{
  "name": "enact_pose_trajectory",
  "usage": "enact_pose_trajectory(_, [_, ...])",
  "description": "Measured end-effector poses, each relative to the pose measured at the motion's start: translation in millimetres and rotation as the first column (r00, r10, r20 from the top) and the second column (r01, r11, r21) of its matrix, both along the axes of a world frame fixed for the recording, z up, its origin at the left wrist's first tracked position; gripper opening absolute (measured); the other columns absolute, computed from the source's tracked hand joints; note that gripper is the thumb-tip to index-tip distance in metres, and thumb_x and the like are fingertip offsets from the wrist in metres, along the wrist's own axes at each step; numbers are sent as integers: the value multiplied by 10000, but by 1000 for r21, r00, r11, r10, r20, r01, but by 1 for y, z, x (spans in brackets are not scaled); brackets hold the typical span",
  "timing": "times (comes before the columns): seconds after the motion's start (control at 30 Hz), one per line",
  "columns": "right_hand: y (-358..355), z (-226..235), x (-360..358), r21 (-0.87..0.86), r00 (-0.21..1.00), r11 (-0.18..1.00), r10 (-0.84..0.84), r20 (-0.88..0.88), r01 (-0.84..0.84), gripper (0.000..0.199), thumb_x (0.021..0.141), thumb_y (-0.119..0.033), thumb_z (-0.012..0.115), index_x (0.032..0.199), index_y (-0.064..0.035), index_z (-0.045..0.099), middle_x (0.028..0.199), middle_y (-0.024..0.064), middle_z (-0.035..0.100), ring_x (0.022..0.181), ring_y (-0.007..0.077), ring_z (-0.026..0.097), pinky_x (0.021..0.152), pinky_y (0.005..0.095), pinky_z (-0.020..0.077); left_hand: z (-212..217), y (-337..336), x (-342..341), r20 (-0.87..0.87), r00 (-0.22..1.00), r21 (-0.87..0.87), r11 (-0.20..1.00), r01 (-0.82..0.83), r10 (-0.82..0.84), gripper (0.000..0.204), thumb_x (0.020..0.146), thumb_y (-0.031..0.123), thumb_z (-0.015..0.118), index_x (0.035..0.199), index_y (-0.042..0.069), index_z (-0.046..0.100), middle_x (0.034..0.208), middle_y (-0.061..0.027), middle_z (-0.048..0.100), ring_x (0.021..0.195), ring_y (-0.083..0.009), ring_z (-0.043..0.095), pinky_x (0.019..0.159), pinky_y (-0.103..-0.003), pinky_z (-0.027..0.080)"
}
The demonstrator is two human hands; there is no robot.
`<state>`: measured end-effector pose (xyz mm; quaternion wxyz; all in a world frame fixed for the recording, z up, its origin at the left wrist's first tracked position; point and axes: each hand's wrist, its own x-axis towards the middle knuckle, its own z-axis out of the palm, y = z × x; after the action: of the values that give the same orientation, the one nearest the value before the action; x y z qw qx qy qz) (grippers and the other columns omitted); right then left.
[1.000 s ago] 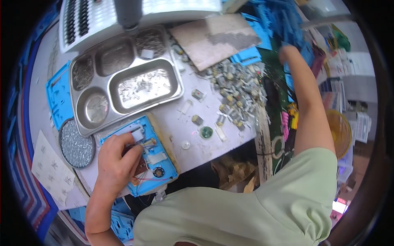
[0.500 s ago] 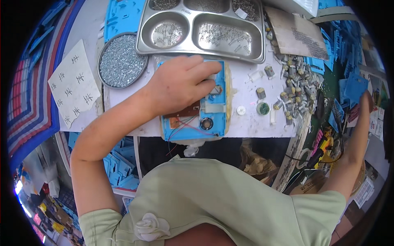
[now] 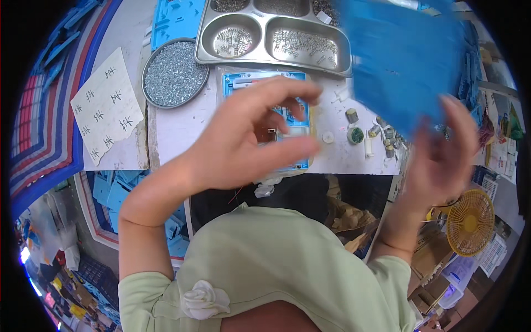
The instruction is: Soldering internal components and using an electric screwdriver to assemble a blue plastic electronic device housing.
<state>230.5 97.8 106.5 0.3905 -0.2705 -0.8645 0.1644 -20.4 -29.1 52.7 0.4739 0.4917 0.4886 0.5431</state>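
My right hand [image 3: 442, 149] holds up a flat blue plastic plate [image 3: 406, 58], blurred by motion, above the right side of the table. My left hand [image 3: 249, 138] hovers with fingers spread over a blue open device casing [image 3: 265, 83] that lies on the table and holds nothing. Inside the casing show small white and dark parts. Beside it lie a small white disc [image 3: 328, 136] and a green round part [image 3: 355, 134].
A steel compartment tray [image 3: 276, 39] with small metal parts stands at the back. A round dish of screws [image 3: 175, 72] is to its left, a paper sheet with handwritten marks [image 3: 106, 113] further left. Several loose small parts [image 3: 381, 138] lie right. A yellow fan [image 3: 470, 221] sits low right.
My right hand came back from the far right carrying the blue plate up in front of me. My left hand lifted off the blue casing and opened.
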Motion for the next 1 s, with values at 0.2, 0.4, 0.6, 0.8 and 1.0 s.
enact_pose_trajectory(0.2, [-13, -38, -87, -43, 915, 918, 389, -112, -395, 616, 842, -7, 770, 1425, -27, 571, 1147, 137, 664, 949, 160, 625, 695, 266, 516, -3, -20, -6, 396, 878, -168, 961, -219, 270, 425, 1042, 169, 596, 1388, -25, 444, 1235, -142, 637, 994, -184, 684, 819, -349, 615])
enact_pose_trajectory(0.4, [-35, -68, -49, -820, 954, 497, 63, -294, -286, 630, 939, -134, 734, 1495, -18, 462, 818, 77, 611, 772, 106, 593, 662, 267, 501, -22, -38, -10, 30, 967, -174, 954, -246, 255, 620, 949, 109, 708, 1477, -36, 417, 1154, -148, 669, 953, -176, 682, 752, -289, 575])
enact_pose_trajectory(0.6, [-66, -100, -31, -436, 960, 898, 62, 273, 66, 585, 947, -160, 719, 1468, -31, 489, 639, 100, 618, 548, 245, 631, 518, 361, 465, -41, -49, -3, -614, 757, -81, 937, -339, 221, 814, 830, 165, 820, 1516, -10, 419, 785, -77, 585, 647, -168, 557, 610, -315, 489])
enact_pose_trajectory(0.8, [-51, -114, -36, -372, 941, 925, 193, 278, -79, 499, 944, -199, 715, 1398, -58, 563, 653, 114, 625, 556, 277, 631, 527, 381, 474, -53, -59, -3, -623, 739, -31, 935, -352, 257, 752, 832, 196, 805, 1479, 16, 467, 766, -89, 565, 636, -210, 560, 602, -329, 481])
enact_pose_trajectory(1.0, [-43, -109, -37, -376, 917, 912, 280, 283, -163, 538, 929, -192, 727, 1421, -53, 559, 680, 128, 634, 589, 283, 639, 553, 387, 484, -55, -71, 8, -638, 708, -63, 895, -441, 304, 731, 842, 177, 793, 1475, -4, 476, 733, -76, 536, 617, -205, 541, 581, -335, 471])
